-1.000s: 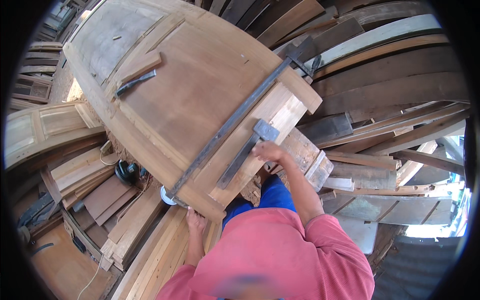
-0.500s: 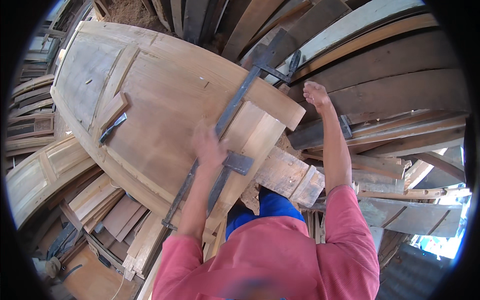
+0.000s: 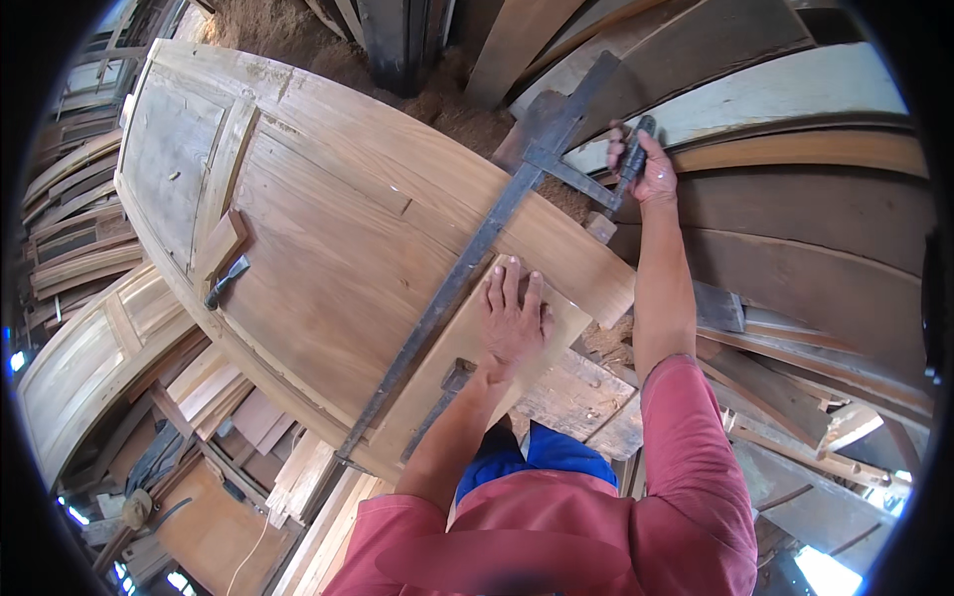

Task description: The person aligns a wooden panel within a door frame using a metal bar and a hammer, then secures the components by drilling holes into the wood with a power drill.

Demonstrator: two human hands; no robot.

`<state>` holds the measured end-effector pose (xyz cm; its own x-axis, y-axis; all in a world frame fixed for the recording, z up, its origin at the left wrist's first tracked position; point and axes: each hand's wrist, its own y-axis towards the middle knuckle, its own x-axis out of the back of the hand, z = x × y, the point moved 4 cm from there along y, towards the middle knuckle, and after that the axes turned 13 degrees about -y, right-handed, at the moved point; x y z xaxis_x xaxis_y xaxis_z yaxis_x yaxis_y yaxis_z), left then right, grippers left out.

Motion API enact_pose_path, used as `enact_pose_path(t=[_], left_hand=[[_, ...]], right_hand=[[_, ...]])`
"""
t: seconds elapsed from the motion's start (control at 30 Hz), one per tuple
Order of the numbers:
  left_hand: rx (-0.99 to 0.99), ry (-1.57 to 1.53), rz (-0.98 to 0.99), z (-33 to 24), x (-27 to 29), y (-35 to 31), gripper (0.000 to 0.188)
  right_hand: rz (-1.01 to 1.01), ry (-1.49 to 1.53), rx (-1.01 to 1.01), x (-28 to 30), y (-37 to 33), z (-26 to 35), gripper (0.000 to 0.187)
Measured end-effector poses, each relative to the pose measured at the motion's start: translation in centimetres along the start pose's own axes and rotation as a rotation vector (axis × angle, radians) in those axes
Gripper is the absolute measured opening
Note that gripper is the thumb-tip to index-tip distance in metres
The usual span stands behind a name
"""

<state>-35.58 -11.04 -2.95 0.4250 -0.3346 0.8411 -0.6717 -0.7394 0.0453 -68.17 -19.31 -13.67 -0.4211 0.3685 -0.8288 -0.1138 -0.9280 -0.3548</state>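
Note:
A long dark metal bar clamp point(image 3: 442, 298) lies across a panelled wooden door point(image 3: 328, 228). My right hand point(image 3: 651, 169), at the door's far right edge, is wrapped round the dark handle point(image 3: 637, 149) of the clamp's screw. A small wood block point(image 3: 600, 227) sits at the screw's end. My left hand point(image 3: 514, 313) rests flat on the door's pale end rail point(image 3: 561, 318), fingers spread, just to the near side of the clamp bar. Under my left forearm a hammer point(image 3: 459, 374) lies on the wood, partly hidden.
On the door's left part lie a short wood block point(image 3: 221, 243) and a chisel point(image 3: 227, 281). A second panelled door point(image 3: 109, 338) stands at the left. Boards point(image 3: 785, 214) are stacked at the right, and sawdust point(image 3: 268, 40) covers ground beyond the door.
My right hand has moved up and closed on the clamp handle. My left hand has shifted right, from over the clamp bar down onto the end rail. The view has shifted somewhat.

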Motion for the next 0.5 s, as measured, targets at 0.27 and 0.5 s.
enact_pose_path(t=[0.27, 0.5], left_hand=[[0.049, -0.089, 0.020, 0.5, -0.2, 0.0, 0.056], [0.021, -0.127, 0.004, 0.1, 0.2, 0.2, 0.057]], right_hand=[[-0.305, -0.220, -0.007, -1.6, 0.8, 0.4, 0.015], [-0.749, -0.732, 0.032, -3.0, 0.2, 2.1, 0.018]])
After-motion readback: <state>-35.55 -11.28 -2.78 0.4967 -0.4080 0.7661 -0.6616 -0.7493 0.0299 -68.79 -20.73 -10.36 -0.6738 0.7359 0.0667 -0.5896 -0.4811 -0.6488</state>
